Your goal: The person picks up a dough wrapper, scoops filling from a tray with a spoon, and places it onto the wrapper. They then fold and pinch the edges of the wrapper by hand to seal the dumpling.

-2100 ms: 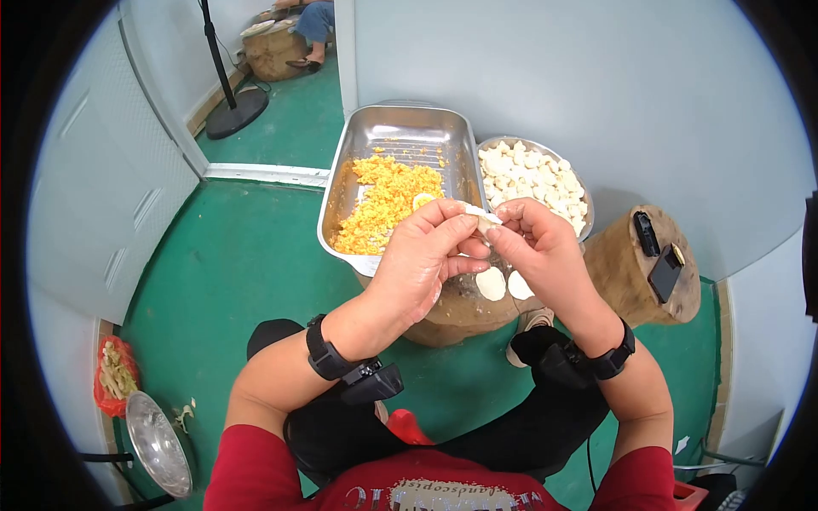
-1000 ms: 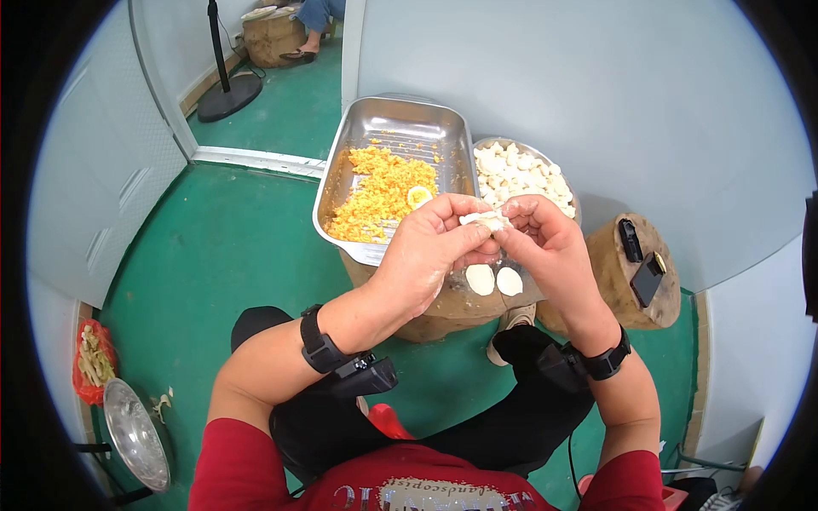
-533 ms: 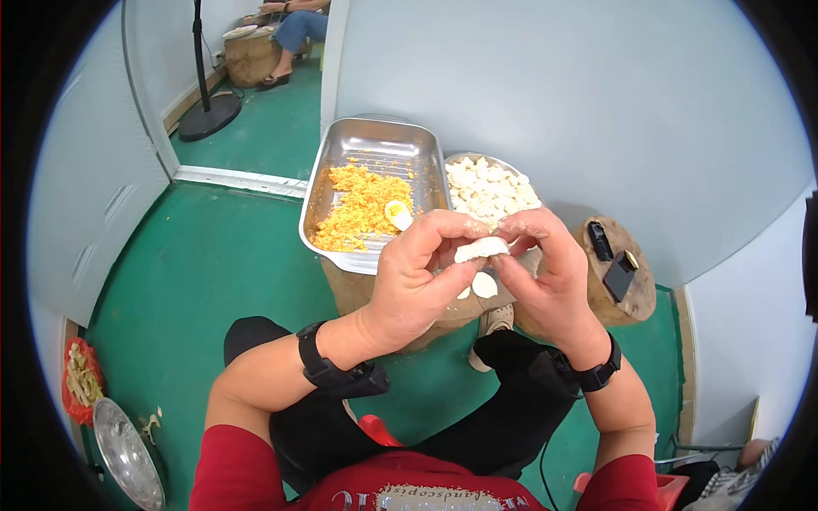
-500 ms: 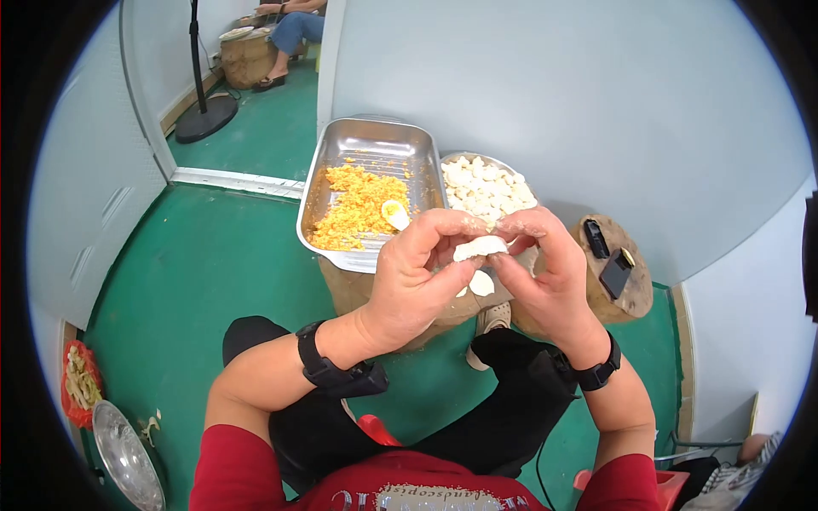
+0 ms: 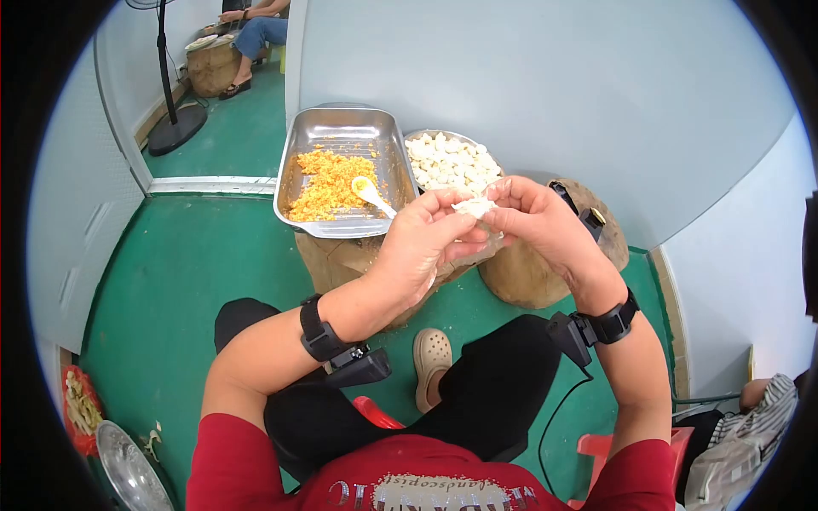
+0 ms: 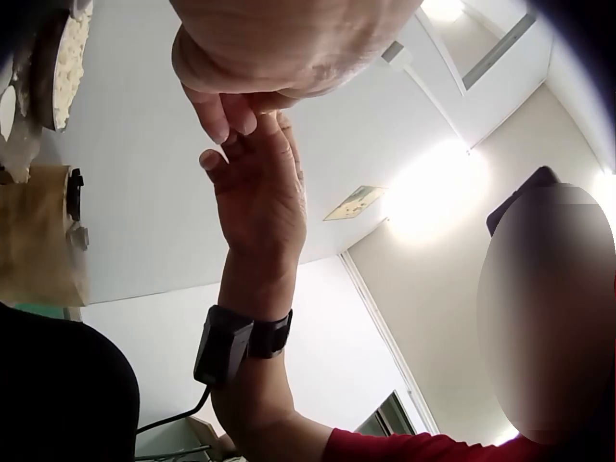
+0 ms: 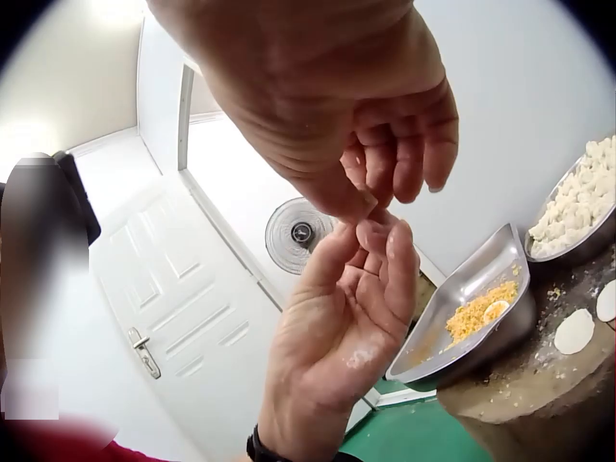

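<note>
Between both hands, in the head view, is a small white dough dumpling (image 5: 474, 207) with a pleated-looking edge. My left hand (image 5: 422, 243) pinches its left side with thumb and fingers. On the other side, the thumb and fingers of my right hand (image 5: 545, 223) pinch it too. Fingers mostly hide the dumpling in both wrist views. Beyond the hands lies a metal tray (image 5: 349, 129) of crumbly orange-yellow filling (image 5: 324, 183), a white spoon (image 5: 371, 196) in it. Flat round dough wrappers (image 7: 575, 332) lie on the stump in the right wrist view.
A round metal bowl heaped with white dumplings (image 5: 452, 162) sits right of the tray. The tray stands on a wooden stump (image 5: 328, 264). A second stump (image 5: 524, 277) at right bears dark devices (image 5: 592, 220). A metal basin (image 5: 128, 464) is at lower left; another person sits beyond the doorway.
The head view has shifted, so tray and bowl sit further left. Both hands keep pinching the dumpling, whose edge has gone from a smooth folded strip to a more gathered shape.
</note>
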Motion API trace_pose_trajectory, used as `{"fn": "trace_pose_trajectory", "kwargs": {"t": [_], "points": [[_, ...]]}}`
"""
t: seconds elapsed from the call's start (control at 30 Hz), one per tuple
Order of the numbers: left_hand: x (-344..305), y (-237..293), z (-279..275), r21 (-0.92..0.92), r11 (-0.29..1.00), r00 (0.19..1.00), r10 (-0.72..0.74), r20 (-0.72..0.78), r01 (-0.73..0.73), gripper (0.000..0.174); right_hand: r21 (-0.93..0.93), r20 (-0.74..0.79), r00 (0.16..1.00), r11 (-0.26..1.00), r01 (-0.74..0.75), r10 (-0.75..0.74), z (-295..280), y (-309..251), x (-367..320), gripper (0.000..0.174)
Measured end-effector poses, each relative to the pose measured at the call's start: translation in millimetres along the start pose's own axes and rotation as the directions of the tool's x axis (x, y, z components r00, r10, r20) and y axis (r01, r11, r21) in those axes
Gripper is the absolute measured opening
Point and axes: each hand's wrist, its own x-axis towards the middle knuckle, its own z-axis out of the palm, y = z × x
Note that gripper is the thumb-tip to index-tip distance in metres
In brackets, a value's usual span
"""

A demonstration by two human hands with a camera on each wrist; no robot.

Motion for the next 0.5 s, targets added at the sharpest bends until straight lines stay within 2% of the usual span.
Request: {"fn": "trace_pose_trajectory", "kwargs": {"t": [0.03, 0.1, 0.13, 0.2, 0.23, 0.33, 0.4, 0.43, 0.5], "points": [[3.0, -0.4, -1.4, -0.032, 0.999, 0.999, -0.030, 0.011, 0.030, 0.023, 0.006, 0.000, 1.000, 1.000, 0.004, -0.004, -4.9, 5.6, 4.5, 0.023], [6.0, -1.9, -6.8, -0.025, 0.997, 0.997, -0.076, -0.008, 0.076, 0.024, 0.158, 0.100, 0.986, 0.976, -0.147, 0.132, -11.7, 23.4, 13.1, 0.022], [7.0, -4.9, -10.1, -0.028, 0.993, 0.993, -0.119, -0.028, 0.118, 0.026, 0.164, 0.106, 0.984, 0.974, -0.158, 0.142, -13.6, 33.3, 16.9, 0.022], [13.5, -9.3, -18.4, -0.009, 0.990, 0.987, -0.143, -0.073, 0.142, 0.026, 0.326, 0.180, 0.970, 0.920, -0.217, 0.165, -16.8, 47.2, 32.3, 0.022], [15.7, -11.5, -23.6, 0.014, 0.985, 0.980, -0.169, -0.108, 0.171, 0.027, 0.332, 0.193, 0.967, 0.916, -0.224, 0.166, -17.9, 52.5, 39.8, 0.022], [24.0, -15.1, -37.9, 0.059, 0.979, 0.964, -0.179, -0.194, 0.194, 0.026, 0.300, 0.128, 0.970, 0.924, -0.238, 0.208, -31.4, 69.2, 67.5, 0.020], [25.7, -10.2, -43.1, 0.072, 0.978, 0.959, -0.176, -0.221, 0.196, 0.024, 0.096, -0.005, 0.975, 0.970, -0.221, 0.223, -51.8, 93.8, 88.5, 0.020], [28.0, -5.9, -45.6, 0.083, 0.980, 0.958, -0.159, -0.238, 0.183, 0.022, 0.101, -0.007, 0.975, 0.970, -0.221, 0.223, -62.0, 105.1, 99.1, 0.020], [30.3, -2.6, -55.0, 0.107, 0.978, 0.960, -0.147, -0.238, 0.177, 0.020, -0.026, -0.081, 0.951, 0.953, -0.301, 0.299, -76.2, 124.9, 116.7, 0.019]]}}
